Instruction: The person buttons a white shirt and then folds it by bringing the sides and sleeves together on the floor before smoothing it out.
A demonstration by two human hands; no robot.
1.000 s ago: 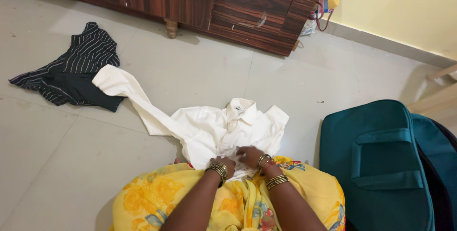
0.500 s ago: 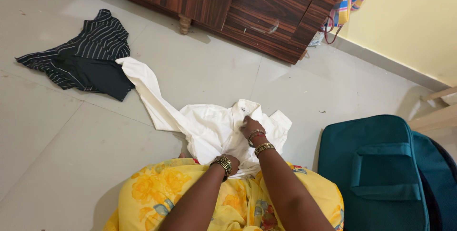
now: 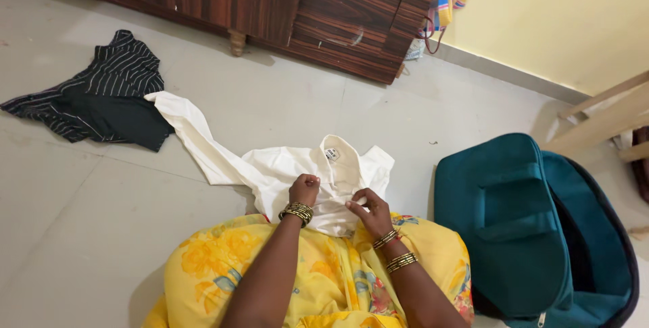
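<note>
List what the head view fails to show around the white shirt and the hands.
- White shirt, head view: its lower front is hidden by both hands and the yellow garment.
- Left hand: fist hides the fingertips.
- Right hand: fingertips buried in cloth.
- Teal bag: cut by the bottom edge.

1. A small white label [image 3: 331, 154] with dark print is sewn inside the collar of the white shirt [image 3: 284, 172] on the floor, just above the hands.
2. No packages, signs or screens are visible.
</note>
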